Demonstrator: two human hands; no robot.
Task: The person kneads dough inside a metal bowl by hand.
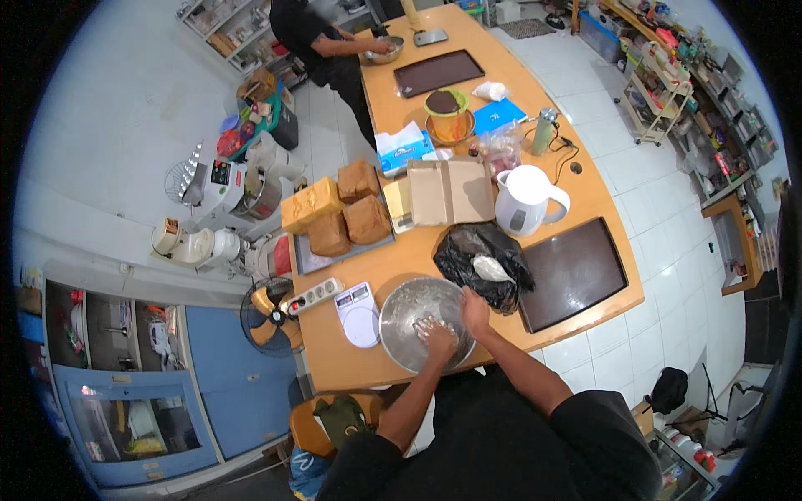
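Right hand point(474, 311) looks clamped on the rim of a big metal bowl point(394, 334), on the side nearest the black plastic bag, while the left hand point(439, 336) is down inside it. Fingers on that left one are smeared with something whitish and pasty. Honestly can't tell from where I'm standing whether they're closed on a lump or just pressed into the stuff. Bowl's sitting right by the near edge of the wooden table point(334, 359), directly in front of the person, with pale smears up its inner wall.

Just left of the bowl there's a white kitchen scale point(361, 327), and past that a power strip point(316, 296) lying at an angle. Up on the right is that crumpled black plastic bag point(451, 250) with a white packet point(491, 269) lying on it, then a dark baking tray point(576, 271) beside it. Behind those you've got a white kettle point(522, 200) and an opened cardboard box point(472, 192). Four bread loaves point(357, 182) are bunched together on a tray along the left side of the table.

Way down the far end, a co-worker point(301, 33) in black has a hand in another metal bowl point(386, 57).
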